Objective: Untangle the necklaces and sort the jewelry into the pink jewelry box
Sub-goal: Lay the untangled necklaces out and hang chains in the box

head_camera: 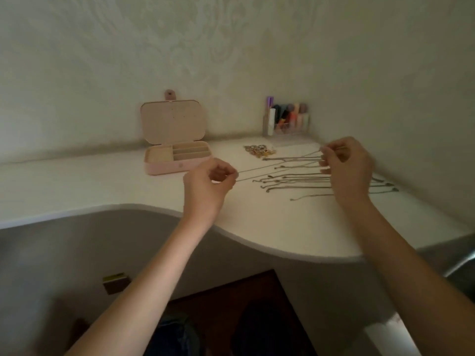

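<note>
The pink jewelry box (164,168) stands open at the back of the white table, its lid upright against the wall and its compartments looking bare. Several thin necklaces (295,181) lie stretched side by side on the table to the right. A thin chain (272,172) runs taut between my hands. My left hand (209,185) pinches one end of it, in front of the box. My right hand (345,167) pinches the other end above the row of necklaces. A small heap of rings and earrings (259,151) lies behind the necklaces.
A clear organizer (286,123) with cosmetics stands in the back right corner by the wall. The white table (102,186) has a curved front edge. Below it are a dark wooden surface (231,304) and a small box (115,282) on the floor.
</note>
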### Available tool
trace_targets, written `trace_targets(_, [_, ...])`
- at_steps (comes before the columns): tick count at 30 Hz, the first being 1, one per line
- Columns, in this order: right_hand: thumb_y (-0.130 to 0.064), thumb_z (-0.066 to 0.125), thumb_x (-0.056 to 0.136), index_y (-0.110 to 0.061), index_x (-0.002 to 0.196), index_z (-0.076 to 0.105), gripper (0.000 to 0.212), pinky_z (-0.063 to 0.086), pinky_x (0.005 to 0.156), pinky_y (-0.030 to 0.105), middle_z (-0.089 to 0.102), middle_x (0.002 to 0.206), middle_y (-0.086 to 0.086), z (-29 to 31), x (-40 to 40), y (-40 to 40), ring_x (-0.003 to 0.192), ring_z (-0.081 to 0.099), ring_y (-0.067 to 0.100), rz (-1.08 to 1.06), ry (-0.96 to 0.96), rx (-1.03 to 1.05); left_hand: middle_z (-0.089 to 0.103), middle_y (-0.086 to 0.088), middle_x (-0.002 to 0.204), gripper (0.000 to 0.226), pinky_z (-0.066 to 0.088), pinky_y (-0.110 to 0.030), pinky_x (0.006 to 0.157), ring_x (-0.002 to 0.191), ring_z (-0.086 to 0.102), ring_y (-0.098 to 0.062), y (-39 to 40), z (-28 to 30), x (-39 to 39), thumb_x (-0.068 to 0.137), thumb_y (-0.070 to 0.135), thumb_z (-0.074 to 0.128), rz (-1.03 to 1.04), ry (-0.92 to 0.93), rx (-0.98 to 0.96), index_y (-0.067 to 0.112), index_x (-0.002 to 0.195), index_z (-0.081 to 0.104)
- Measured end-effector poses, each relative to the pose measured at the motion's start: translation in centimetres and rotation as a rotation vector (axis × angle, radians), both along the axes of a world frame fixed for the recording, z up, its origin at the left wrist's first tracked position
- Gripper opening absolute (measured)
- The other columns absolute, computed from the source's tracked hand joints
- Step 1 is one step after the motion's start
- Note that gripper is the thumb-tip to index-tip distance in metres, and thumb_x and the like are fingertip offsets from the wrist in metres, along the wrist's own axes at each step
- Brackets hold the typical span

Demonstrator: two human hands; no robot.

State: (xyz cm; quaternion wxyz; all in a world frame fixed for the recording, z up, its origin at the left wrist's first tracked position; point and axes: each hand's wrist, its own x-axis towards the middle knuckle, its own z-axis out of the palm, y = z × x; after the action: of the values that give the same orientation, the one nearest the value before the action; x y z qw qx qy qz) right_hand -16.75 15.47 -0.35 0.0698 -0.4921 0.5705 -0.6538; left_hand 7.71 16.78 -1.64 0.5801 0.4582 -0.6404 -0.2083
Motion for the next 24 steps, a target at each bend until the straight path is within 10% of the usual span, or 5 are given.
trace_targets(6, [-0.017, 0.069, 0.083, -0.009, 0.084, 0.067, 0.009, 0.048, 0.069, 0.033, 0.067, 0.078, 0.012, -2.0, -8.8, 4.8, 0.072, 0.061, 0.024, -0.287, 0.255, 0.186, 0.068, 0.005, 0.074, 0.010, 0.042, -0.005, 0.067, 0.064, 0.057, 0.004, 2.6, -0.7, -7.2, 0.080, 0.007, 0.070, -0.237, -0.291, 0.032, 0.017, 0.076, 0.073])
trace_targets(24, [0.012, 0.042, 0.080, 0.005, 0.101, 0.064, 0.032, 0.048, 0.077, 0.044, 0.060, 0.100, 0.029, -2.9, -9.4, 5.7, 0.095, 0.057, 0.045, -0.539, 0.624, 0.426, 0.066, -0.007, 0.119, 0.029, 0.045, -0.039, 0.096, 0.115, 0.056, -0.025, 3.0, -1.2, -11.4, 0.096, 0.019, 0.047, -0.353, -0.788, -0.116, 0.010, 0.116, 0.066])
